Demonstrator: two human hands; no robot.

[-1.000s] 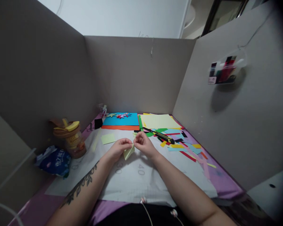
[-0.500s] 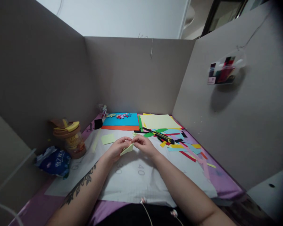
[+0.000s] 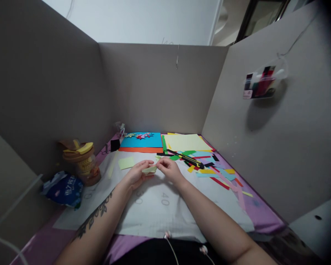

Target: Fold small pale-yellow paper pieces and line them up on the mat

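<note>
At the near edge, a purple cloth covers the tabletop (image 3: 266, 219); over it lies a large white sheet printed with numbers (image 3: 223, 213). To the left of the sheet, partly over it, sits a crumpled blue plastic packet with white lettering (image 3: 64, 189).

Both hands are raised over the middle of the sheet, close together. A small, pale green piece of folded paper (image 3: 149, 170) is between them. The left hand (image 3: 138, 175) is on its left side, fingers parted above and below it; whether they press on it cannot be told. The right hand (image 3: 168, 170) has thumb and fingertips drawn together on the paper's right end. The fold detail is too small to read.

Left of the hands stands a brown-and-yellow cup with a lid (image 3: 85, 162). Just beyond the left hand, a pale green paper square (image 3: 126, 162) lies flat on the sheet. Beyond and to the right of the right hand are scattered multicoloured paper strips (image 3: 207, 175), with a yellow-and-black utility knife (image 3: 191, 161) lying among them.

Farther back, a blue paper sheet (image 3: 154, 141) carries small folded paper stars (image 3: 142, 136), beside a pale yellow-green paper sheet (image 3: 184, 142). A grey partition panel (image 3: 165, 88) closes the far side.
</note>
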